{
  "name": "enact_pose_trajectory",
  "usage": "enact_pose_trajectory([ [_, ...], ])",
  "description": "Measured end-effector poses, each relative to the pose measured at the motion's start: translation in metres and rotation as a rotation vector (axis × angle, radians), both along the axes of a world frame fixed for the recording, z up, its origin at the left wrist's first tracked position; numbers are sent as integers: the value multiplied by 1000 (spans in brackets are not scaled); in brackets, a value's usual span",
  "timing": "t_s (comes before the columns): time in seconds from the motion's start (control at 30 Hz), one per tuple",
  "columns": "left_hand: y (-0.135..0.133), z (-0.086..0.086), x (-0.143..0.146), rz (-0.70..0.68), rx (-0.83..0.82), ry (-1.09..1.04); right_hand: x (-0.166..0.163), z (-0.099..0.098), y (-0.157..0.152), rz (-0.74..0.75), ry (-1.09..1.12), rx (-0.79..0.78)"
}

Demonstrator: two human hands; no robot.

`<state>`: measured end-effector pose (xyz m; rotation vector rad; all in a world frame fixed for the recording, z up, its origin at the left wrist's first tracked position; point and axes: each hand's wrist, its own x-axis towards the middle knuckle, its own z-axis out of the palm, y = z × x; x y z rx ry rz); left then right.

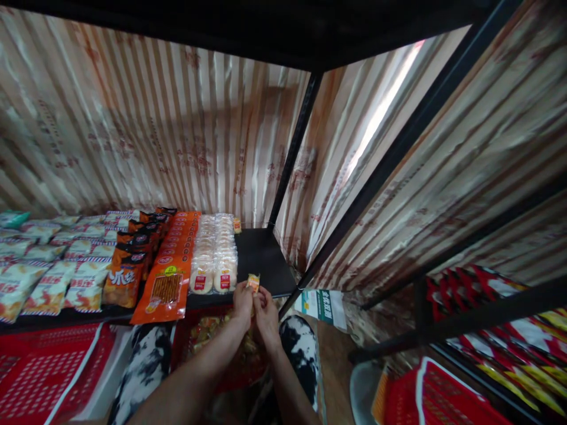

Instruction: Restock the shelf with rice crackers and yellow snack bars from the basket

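My left hand (243, 304) and my right hand (266, 310) meet in front of the black shelf (261, 260), both pinching one small orange-and-white snack packet (253, 282) held upright at the shelf's front edge. Just left of it stand two rows of round white rice crackers (215, 254) with red labels. Beyond those lie a row of orange packets (170, 271) and dark orange bags (130, 265). Below my hands a red basket (212, 333) holds more small packets between my knees.
White-and-yellow snack bags (53, 277) fill the shelf's left side. A striped foil curtain (155, 136) backs the shelf. Black frame posts (292, 153) stand at the right. Red baskets sit at lower left (39, 372) and lower right (425, 395). A green-and-white box (321, 304) lies on the floor.
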<state>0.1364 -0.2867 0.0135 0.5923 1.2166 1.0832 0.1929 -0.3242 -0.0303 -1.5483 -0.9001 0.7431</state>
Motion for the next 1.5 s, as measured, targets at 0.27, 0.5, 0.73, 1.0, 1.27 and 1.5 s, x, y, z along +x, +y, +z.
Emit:
enact_pose_trajectory([
  [0.27, 3, -13, 5, -68, 68, 128, 6, 11, 2, 17, 90, 42],
  [0.5, 8, -15, 11, -166, 89, 430, 15, 18, 5, -41, 30, 14],
  [0.73, 14, -7, 12, -306, 114, 651, 26, 14, 11, -19, 11, 22],
  [1.0, 18, -3, 18, -355, 174, 736, 33, 13, 16, -58, -116, -52],
  [1.27, 20, -3, 22, -332, 153, 672, 43, -3, 27, -71, -122, -58],
  [1.5, 26, -6, 25, -295, 157, 614, 43, -2, 34, -93, -140, -28],
])
